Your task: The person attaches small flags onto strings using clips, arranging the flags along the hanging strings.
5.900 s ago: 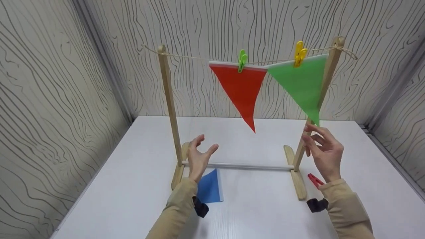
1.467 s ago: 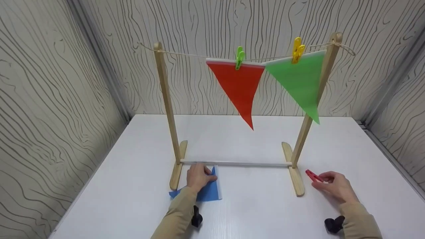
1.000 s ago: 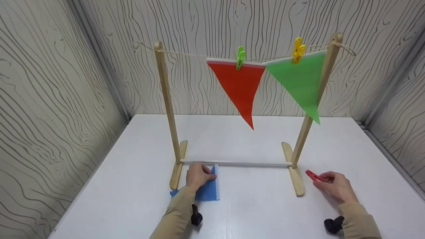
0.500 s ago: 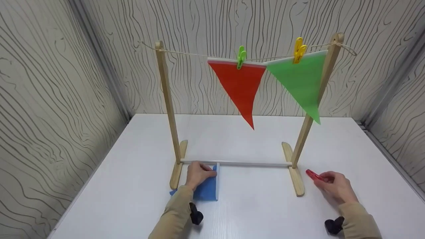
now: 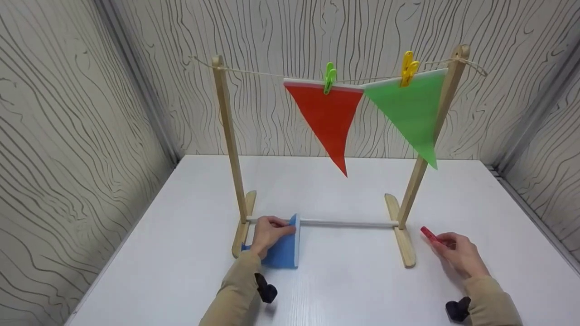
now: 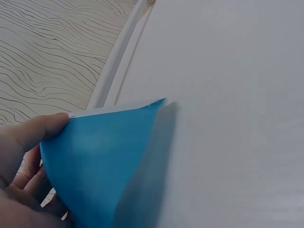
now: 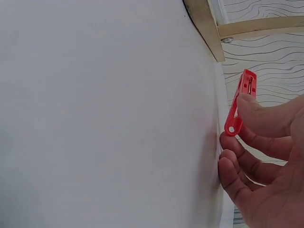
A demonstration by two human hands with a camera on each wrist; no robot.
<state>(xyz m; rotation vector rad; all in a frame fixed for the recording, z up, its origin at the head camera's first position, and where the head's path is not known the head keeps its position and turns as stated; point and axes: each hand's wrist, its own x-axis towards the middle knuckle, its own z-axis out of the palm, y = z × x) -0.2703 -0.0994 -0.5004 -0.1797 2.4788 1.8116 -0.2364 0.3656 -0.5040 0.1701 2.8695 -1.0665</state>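
Observation:
My left hand (image 5: 270, 233) pinches a blue pennant (image 5: 283, 252) near its white-edged side, thumb on top and fingers behind it. In the left wrist view the pennant (image 6: 102, 152) bends upward and casts a shadow on the table. Beside the stand's right foot, my right hand (image 5: 458, 253) pinches a red clothespin (image 5: 430, 235) between thumb and fingers. The right wrist view shows the clothespin (image 7: 242, 95) raised at a slant, with the other fingertips at the tabletop.
A wooden stand, with left post (image 5: 231, 145) and right post (image 5: 414, 190), carries a string (image 5: 258, 73). From it hang a red pennant (image 5: 326, 113) under a green clothespin (image 5: 330, 79) and a green pennant (image 5: 410, 106) under a yellow clothespin (image 5: 408, 70). A white rod (image 5: 349, 223) joins the feet.
Both hands have come down from the open air to the table and taken hold of the blue pennant and red clothespin. The pennant's edge has lifted slightly; the clothespin has turned in the fingers.

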